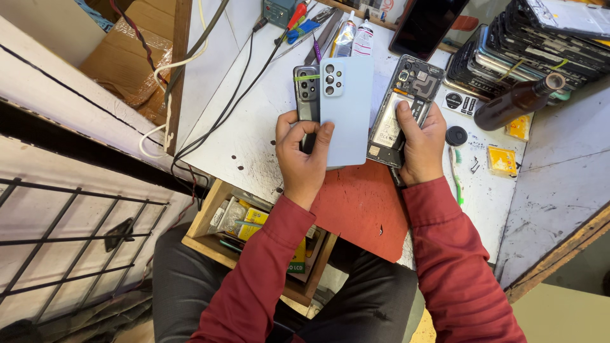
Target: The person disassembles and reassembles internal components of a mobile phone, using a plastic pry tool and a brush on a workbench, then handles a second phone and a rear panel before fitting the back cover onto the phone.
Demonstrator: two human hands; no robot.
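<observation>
2 hands on phone parts, centre frame.
Left hand [304,155] clamped on pale blue back cover [346,111] plus dark phone [307,95]; right hand [419,145] grips opened phone [406,105]; brown bottle [518,100], phone stack [540,38] upper right.

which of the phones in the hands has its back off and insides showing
The opened phone under the right hand, circuitry and battery exposed. The left hand holds a pale blue back cover and a closed dark phone.

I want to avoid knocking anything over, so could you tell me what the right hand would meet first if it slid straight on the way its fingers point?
Probably the black phone lying beyond the opened phone that the right hand holds; depth is unclear.
</observation>
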